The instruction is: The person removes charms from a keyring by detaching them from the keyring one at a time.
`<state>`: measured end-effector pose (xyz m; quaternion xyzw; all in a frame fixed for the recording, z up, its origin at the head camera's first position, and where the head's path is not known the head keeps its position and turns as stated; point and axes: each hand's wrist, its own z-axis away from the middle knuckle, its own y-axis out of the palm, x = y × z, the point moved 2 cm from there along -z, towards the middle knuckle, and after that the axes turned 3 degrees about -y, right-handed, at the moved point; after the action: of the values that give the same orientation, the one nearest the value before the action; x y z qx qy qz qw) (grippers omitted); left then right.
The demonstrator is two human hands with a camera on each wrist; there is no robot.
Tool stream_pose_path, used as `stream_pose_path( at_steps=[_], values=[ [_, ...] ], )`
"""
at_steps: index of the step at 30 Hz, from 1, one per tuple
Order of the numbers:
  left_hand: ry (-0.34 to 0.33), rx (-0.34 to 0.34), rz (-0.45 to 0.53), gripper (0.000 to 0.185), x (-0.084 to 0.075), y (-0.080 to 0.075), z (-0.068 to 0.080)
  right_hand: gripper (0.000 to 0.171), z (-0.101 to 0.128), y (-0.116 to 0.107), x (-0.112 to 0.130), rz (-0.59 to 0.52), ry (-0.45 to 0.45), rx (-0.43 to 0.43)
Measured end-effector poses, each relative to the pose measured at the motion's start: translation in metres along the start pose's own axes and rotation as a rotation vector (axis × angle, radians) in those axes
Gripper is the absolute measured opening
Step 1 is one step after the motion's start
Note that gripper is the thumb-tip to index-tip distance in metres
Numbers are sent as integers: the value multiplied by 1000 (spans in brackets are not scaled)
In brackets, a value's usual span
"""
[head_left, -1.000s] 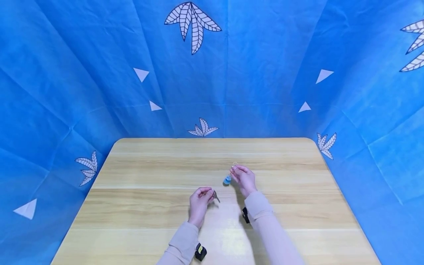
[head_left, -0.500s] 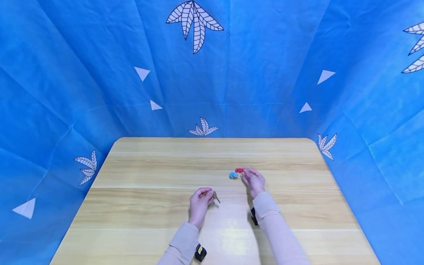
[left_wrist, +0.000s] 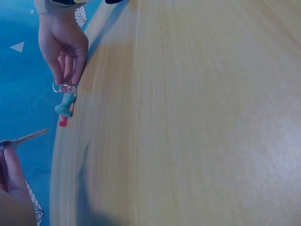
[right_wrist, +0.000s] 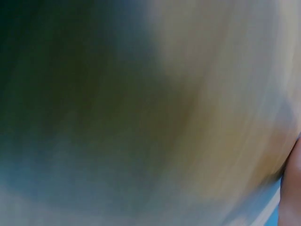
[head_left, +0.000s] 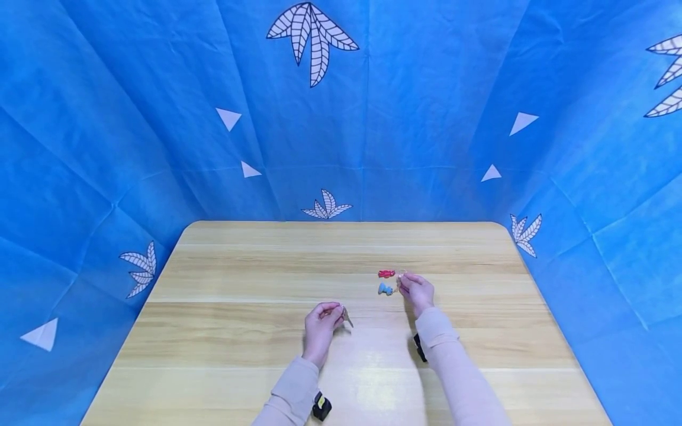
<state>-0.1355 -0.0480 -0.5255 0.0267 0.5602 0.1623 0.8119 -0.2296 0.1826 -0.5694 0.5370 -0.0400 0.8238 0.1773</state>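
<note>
Both hands pinch small things above the bench (head_left: 224, 355): left hand (head_left: 319, 325) a key (head_left: 347, 316), right hand (head_left: 418, 291) a ring (left_wrist: 65, 87) with charms dangling free.

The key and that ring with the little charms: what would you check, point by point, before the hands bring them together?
1. Key held firmly in left hand: ok, pinched, blade sticking out past the fingers.
2. Ring held by right hand: ok, fingertips pinch it.
3. Blue charm and red charm out of the ring's way: cannot tell, both lie close to it.
4. Gap in the ring opened: cannot tell, too small.
5. Path between the hands over the table: ok, bare wood.
6. Right wrist view usable: not ok, blurred.
</note>
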Motion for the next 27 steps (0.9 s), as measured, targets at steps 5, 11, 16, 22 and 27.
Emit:
stream_pose_path(
  at_steps=[5, 11, 16, 22, 27],
  values=[
    [8, 3, -8, 24, 6, -3, -6, 30, -5, -3, 2, 172, -34, 16],
    [5, -9, -4, 26, 20, -7, -18, 28, -9, -5, 6, 481, -146, 32],
    [29, -18, -16, 28, 21, -8, -18, 21, -11, -7, 9, 673, -246, 52],
    [26, -28, -18, 29, 22, -10, -17, 21, -14, -13, 8, 774, -330, 79],
    [4, -21, -10, 28, 14, -10, -11, 30, -14, -16, 5, 818, -385, 85]
  ],
)
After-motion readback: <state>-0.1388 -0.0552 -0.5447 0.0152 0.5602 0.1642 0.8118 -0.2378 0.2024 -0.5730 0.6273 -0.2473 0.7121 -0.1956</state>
